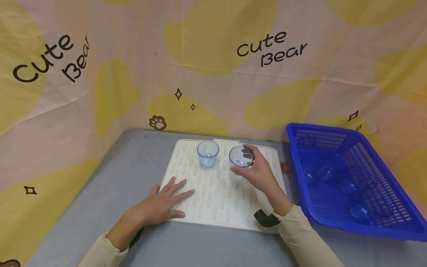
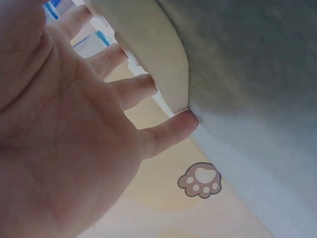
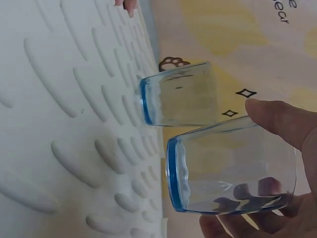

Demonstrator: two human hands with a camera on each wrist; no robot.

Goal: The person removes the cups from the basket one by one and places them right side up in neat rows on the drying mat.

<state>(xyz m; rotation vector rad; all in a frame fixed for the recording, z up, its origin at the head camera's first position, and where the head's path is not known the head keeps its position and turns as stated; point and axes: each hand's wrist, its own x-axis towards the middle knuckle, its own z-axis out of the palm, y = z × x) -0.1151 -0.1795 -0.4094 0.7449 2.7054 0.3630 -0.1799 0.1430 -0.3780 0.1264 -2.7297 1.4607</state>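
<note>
My right hand (image 1: 258,172) grips a clear, blue-tinted glass cup (image 1: 238,157) by its sides, thumb on one side and fingers round the other. The cup is upright, its thick blue base (image 3: 174,174) close over the white ridged mat (image 1: 213,200). Left of it, a second glass cup (image 1: 208,157) of the same kind stands upright on the mat. My left hand (image 1: 163,202) lies at the mat's left front edge with fingers spread, holding nothing. In the left wrist view, the fingertips (image 2: 184,120) of that hand touch the mat's rim.
At the right a blue plastic basket (image 1: 303,193) with slotted walls contains several more clear glasses (image 1: 358,211). A small red object (image 1: 285,168) shows between mat and basket. Behind the grey tabletop (image 1: 110,185) hangs a pink-and-yellow printed cloth (image 1: 213,74).
</note>
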